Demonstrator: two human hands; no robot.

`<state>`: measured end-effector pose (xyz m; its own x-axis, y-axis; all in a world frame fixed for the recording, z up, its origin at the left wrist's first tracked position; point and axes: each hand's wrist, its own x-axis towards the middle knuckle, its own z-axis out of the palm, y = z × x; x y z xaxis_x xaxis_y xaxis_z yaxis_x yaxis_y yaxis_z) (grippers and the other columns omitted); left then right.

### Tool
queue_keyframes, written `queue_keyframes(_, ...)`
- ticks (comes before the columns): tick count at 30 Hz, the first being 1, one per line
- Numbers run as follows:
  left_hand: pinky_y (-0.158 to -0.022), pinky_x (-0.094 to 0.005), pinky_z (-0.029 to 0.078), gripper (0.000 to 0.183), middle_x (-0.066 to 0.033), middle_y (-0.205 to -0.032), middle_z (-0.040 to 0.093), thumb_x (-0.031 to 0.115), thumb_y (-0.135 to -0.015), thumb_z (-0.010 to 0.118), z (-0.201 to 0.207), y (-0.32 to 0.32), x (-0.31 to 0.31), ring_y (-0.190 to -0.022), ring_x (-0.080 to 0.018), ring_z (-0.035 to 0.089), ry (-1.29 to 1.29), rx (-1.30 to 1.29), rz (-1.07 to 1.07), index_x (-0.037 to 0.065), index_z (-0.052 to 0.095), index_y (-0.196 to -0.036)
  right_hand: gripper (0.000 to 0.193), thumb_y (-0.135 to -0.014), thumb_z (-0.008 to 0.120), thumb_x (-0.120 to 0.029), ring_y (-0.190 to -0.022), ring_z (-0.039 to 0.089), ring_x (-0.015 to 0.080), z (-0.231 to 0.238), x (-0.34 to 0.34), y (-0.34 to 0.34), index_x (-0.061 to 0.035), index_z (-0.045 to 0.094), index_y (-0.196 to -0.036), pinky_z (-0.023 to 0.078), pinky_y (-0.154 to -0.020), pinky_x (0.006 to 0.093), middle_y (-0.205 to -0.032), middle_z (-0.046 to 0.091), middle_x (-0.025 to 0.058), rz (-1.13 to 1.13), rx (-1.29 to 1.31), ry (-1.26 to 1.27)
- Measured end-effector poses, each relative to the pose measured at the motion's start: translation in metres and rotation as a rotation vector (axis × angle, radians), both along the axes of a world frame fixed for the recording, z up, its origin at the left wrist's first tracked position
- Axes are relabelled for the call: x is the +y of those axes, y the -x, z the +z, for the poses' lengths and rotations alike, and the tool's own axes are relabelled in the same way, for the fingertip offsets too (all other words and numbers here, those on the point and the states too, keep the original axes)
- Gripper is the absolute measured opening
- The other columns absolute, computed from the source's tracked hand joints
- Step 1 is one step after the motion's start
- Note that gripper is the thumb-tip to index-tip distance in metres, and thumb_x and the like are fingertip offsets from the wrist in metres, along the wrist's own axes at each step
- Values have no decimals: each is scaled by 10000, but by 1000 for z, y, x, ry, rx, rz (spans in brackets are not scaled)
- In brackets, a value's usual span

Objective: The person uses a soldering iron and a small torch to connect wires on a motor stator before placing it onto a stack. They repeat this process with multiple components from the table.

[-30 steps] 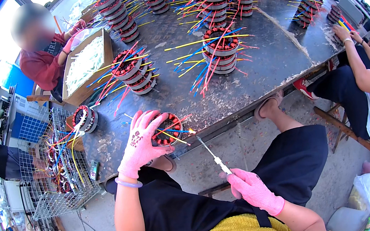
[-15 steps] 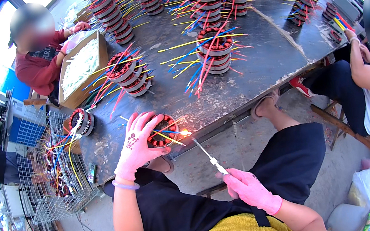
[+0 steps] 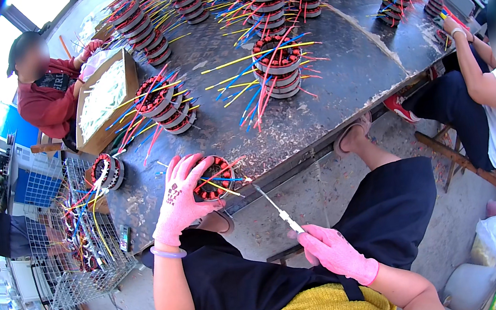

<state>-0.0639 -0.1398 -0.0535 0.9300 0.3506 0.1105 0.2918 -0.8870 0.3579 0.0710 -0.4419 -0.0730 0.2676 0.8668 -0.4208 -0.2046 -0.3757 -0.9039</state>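
Note:
My left hand (image 3: 182, 193), in a pink glove, is closed round the side of a motor stator (image 3: 217, 167) at the table's near edge. Red coils line the stator's ring, and blue, yellow and red lead wires stick out of it. My right hand (image 3: 338, 253), also gloved in pink, grips the white handle of a slim rod-shaped tool (image 3: 280, 211) like a long-necked lighter. Its thin tip points up and left at the lead ends, where a small bright glow shows. Whether the tip touches a wire I cannot tell.
Stacks of wired stators (image 3: 276, 65) stand farther back on the dark table (image 3: 328, 93). One small stator stack (image 3: 108, 171) sits at the left edge, beside a wire basket (image 3: 89, 241). Co-workers sit left, by a carton (image 3: 104, 102) of white pieces, and right, on a wooden stool (image 3: 475, 167).
The orange flame at the wire ends has shrunk to a small glow. Both hands keep their holds, nearly in place. The view has shifted slightly.

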Motion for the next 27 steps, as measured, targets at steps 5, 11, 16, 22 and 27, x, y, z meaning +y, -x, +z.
queue_keyframes(5,-1212,-509,230,894,-119,-1383,521,293,-559,900,1,0,-1,-1347,-329,439,1,-31,-5,141,558,-1370,336,-1047,454,-232,-610,540,117,9,2,-1,1,621,-1224,456,-613,297,-718,550,63,-21,29,45)
queue_keyframes(11,-1215,-508,225,896,-127,-1392,517,296,-561,897,1,0,0,-1356,-330,432,-5,-25,-7,135,556,-1373,336,-1046,460,-230,-625,544,111,8,2,-1,5,614,-1229,457,-615,290,-726,560,59,-20,74,80)
queue_keyframes(16,-1216,-508,222,894,-127,-1393,515,297,-566,889,2,-1,0,-1358,-333,429,-7,-21,-9,130,552,-1376,344,-1044,466,-249,-614,540,117,-1,-1,-1,13,608,-1215,457,-606,300,-708,553,60,-2,-18,-11)
queue_keyframes(22,-1212,-509,231,899,-127,-1407,505,293,-564,890,-1,-1,0,-1379,-369,390,6,4,3,131,549,-1380,352,-1042,469,-259,-599,539,129,5,2,-1,21,603,-1206,456,-603,310,-690,547,70,-17,26,36)
queue_keyframes(27,-1209,-510,235,902,-126,-1417,500,289,-564,892,1,0,1,-1389,-393,368,15,16,8,134,548,-1383,358,-1047,463,-268,-599,529,116,6,2,-2,23,602,-1203,451,-599,313,-663,529,61,-1,5,37)
